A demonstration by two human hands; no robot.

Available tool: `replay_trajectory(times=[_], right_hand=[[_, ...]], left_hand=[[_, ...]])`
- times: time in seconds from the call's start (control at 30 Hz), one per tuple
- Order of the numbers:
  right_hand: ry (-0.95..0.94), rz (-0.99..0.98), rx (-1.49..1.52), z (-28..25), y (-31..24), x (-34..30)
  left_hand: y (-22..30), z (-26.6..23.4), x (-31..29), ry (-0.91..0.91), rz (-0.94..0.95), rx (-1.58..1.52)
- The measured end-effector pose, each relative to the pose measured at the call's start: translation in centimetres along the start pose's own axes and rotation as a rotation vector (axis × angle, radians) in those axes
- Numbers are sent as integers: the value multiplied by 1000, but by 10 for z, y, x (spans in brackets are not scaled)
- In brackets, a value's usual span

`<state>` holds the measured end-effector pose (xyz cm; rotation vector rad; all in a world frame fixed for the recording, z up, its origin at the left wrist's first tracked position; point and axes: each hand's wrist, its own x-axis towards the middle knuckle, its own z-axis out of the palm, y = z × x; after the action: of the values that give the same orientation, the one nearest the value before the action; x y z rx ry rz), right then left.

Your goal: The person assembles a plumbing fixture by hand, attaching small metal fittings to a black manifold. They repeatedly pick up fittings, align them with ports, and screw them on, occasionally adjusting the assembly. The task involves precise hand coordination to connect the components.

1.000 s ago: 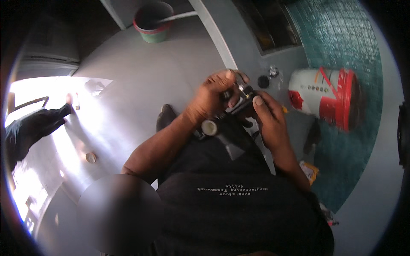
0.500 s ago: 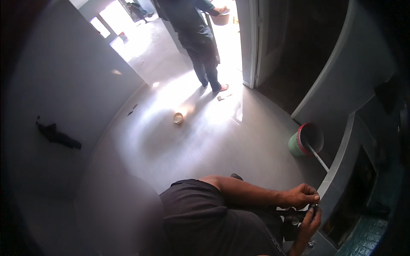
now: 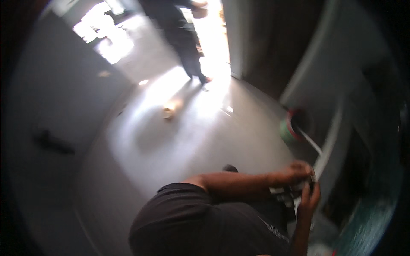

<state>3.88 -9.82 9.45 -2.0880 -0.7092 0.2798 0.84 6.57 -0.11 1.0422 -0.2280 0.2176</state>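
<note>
The view is swung further toward the sunlit doorway; a small dark object (image 3: 294,194) is gripped between left hand (image 3: 294,173) and right hand (image 3: 309,200) beside the ledge edge (image 3: 326,153); handling seems midway, steadier grip needed

A single head-worn fisheye camera looks steeply down and forward over the person's own dark-shirted torso (image 3: 205,222), which fills the frame at 6 o'clock and sits very near the lens. The grey floor (image 3: 171,145) stretches away toward 12 o'clock, ending at a bright doorway (image 3: 209,38). Edges bend toward the dark rim, and the picture is motion-blurred.
</note>
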Motion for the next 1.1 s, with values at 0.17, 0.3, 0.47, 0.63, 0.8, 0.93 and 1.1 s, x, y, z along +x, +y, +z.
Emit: replay_trajectory(times=[0.17, 0.3, 0.47, 0.63, 0.8, 0.93, 1.1], right_hand=[[-3, 81, 229, -3, -15, 7], [51, 26, 245, -9, -6, -8], [64, 149, 579, -15, 0, -26], [133, 144, 565, -12, 9, -36], [134, 106, 427, -13, 19, -44], [136, 127, 397, -15, 9, -47], [219, -92, 186, -12, 4, -46]], left_hand=[[41, 4, -5, 221, -374, -302], [33, 17, 5, 286, -455, -489], [26, 19, -2, 180, -460, -561], [24, 26, -6, 158, -463, -481], [24, 32, -7, 150, -459, -439], [23, 34, -9, 130, -419, -416], [43, 41, -8, 120, -375, -230]])
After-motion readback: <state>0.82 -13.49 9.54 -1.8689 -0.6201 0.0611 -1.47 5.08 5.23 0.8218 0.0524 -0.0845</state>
